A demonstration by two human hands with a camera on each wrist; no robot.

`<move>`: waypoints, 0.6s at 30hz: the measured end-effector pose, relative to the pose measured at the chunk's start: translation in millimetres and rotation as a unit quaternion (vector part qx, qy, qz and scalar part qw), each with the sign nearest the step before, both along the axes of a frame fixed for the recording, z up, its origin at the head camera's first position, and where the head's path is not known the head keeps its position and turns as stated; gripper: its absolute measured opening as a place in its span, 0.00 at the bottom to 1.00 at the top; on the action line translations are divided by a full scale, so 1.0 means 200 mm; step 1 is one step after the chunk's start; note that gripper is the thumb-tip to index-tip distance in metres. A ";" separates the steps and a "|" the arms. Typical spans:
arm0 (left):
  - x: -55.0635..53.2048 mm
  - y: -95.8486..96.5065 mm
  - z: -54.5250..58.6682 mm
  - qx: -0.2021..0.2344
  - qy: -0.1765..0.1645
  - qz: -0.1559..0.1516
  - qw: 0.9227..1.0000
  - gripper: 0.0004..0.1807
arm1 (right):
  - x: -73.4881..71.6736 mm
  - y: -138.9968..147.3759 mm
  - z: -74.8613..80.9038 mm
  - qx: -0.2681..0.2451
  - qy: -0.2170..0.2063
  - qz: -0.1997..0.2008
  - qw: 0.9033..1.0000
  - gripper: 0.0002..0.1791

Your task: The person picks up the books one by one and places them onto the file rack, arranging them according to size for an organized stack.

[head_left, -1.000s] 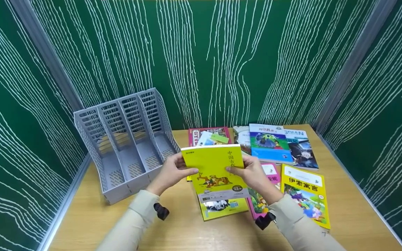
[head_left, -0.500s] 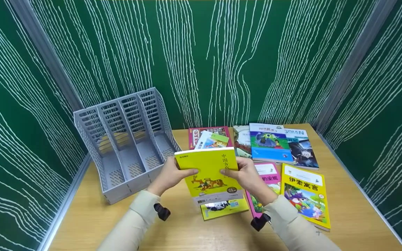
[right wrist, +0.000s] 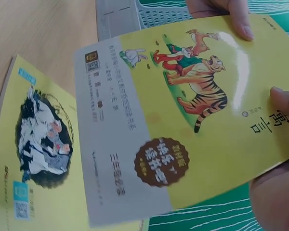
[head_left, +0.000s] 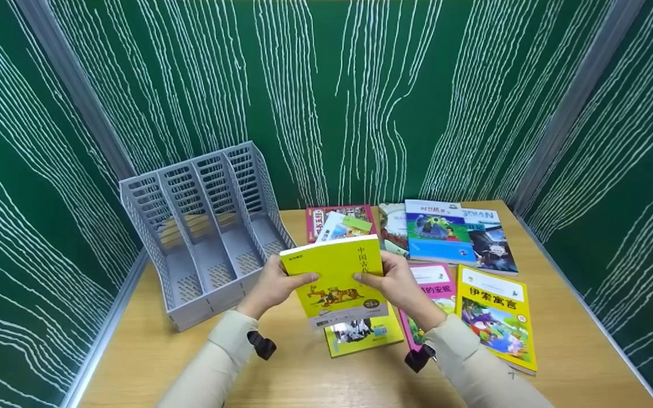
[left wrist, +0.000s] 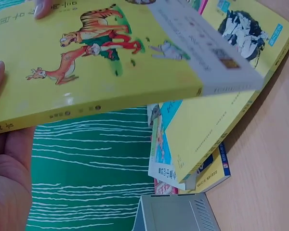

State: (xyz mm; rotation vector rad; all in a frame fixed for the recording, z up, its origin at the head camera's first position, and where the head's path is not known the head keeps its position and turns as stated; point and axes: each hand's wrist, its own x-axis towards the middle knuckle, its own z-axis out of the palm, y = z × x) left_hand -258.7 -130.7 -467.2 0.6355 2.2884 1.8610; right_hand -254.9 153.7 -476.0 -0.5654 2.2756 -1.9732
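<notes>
Both hands hold a yellow book (head_left: 332,272) with a tiger and deer on its cover, raised and tilted above the table. My left hand (head_left: 274,286) grips its left edge, thumb on the cover and fingers behind. On the opposite edge, my right hand (head_left: 403,286) pinches it the same way. In the right wrist view the cover of the held book (right wrist: 197,96) shows nearly whole. Beneath it lies another yellow book (head_left: 366,337) with a dark picture, partly covered by the held one in the head view.
A grey four-slot file rack (head_left: 207,238) stands at the left. Pink (head_left: 431,289) and yellow (head_left: 496,317) storybooks lie on the right. Behind them are a blue-covered book (head_left: 440,232), a dark magazine (head_left: 494,243) and a red book (head_left: 338,218). Green walls enclose the wooden table (head_left: 128,362).
Both hands have carried the yellow book a little to the left, and its tilt has shifted slightly. More of the pink storybook now shows. Both hands keep their grip.
</notes>
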 end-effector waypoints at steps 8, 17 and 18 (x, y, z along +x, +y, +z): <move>0.01 -0.04 0.02 -0.005 0.025 0.027 0.999 0.19 | -0.03 0.01 0.03 0.001 -0.003 -0.001 1.000 0.29; 0.02 -0.18 0.06 0.018 0.043 0.090 0.995 0.16 | -0.07 0.07 -0.01 0.048 0.013 -0.080 0.996 0.31; 0.02 -0.19 0.07 0.019 0.042 0.099 0.994 0.16 | -0.08 0.07 -0.02 0.054 0.002 -0.090 0.994 0.31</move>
